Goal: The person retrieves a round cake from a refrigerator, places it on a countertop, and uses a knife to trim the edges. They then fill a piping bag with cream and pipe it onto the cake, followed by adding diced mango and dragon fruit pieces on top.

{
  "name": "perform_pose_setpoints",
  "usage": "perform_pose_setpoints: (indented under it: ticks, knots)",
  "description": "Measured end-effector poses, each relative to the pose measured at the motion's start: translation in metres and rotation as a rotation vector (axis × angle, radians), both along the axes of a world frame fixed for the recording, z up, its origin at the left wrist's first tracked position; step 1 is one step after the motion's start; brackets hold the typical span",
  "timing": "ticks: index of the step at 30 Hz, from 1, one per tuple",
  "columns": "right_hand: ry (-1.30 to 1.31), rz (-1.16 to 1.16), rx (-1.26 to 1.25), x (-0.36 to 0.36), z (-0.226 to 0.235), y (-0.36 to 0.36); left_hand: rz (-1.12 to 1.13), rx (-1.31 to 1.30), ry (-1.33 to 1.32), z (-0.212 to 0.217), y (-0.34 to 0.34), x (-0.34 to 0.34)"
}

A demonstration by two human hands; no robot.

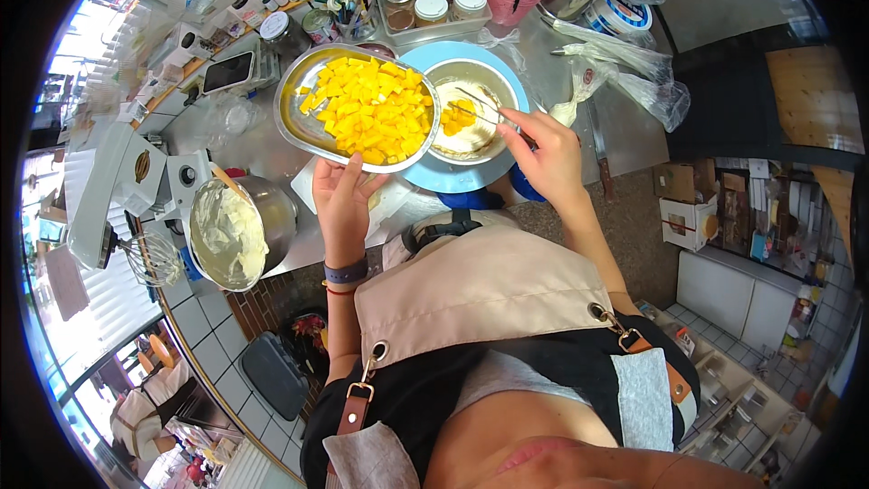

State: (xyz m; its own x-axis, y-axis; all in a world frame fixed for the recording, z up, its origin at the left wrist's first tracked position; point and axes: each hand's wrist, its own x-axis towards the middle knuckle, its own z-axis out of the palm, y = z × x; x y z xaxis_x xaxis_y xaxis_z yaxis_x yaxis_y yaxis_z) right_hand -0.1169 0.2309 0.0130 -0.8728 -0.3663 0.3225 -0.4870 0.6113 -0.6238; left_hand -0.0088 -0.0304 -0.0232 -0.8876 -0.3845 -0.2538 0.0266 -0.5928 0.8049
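One steel tray (303, 122) of yellow fruit cubes (367, 109) serves as the landmark — everything else is placed from it. Far to the tray's lower left stands one stand mixer (118, 190) with a single wire whisk (152, 258), and just lower left of the tray sits one steel mixing bowl (272, 208) holding white cream (226, 231). One dark phone-like screen (228, 71) lies up and left of the tray.

Directly below the tray is the left hand (342, 204), its fingers closed up on the tray's near rim and holding it tilted above the counter; one dark band circles that wrist (347, 271).

Touching the tray's right edge is one blue turntable (453, 177), and on it one round cream-covered cake (471, 122) with a small cluster of cubes laid at its middle. Right of the tray, the right hand (548, 158) has thumb and fingertips pinched together on one pair of thin metal tweezers (484, 109), whose tips reach over the cake's cubes.

Above the tray, one shallow bin (425, 34) holds several lidded jars — I count about five, though some are partly hidden. Up and right of the tray stands one pink cup (507, 7) crammed with utensils, and further right lie two clear piping bags (625, 63).
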Motion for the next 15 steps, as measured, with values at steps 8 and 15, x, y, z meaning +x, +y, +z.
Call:
perform_pose_setpoints:
  ticks: [8,15]
  knots:
    - [0.156,0.104,0.074,-0.005,0.003,-0.025,-0.037,0.061,0.009,0.0,0.007,-0.002]
    - [0.034,-0.002,0.087,-0.005,-0.002,0.001,0.039,0.021,0.011,-0.002,0.003,0.002]
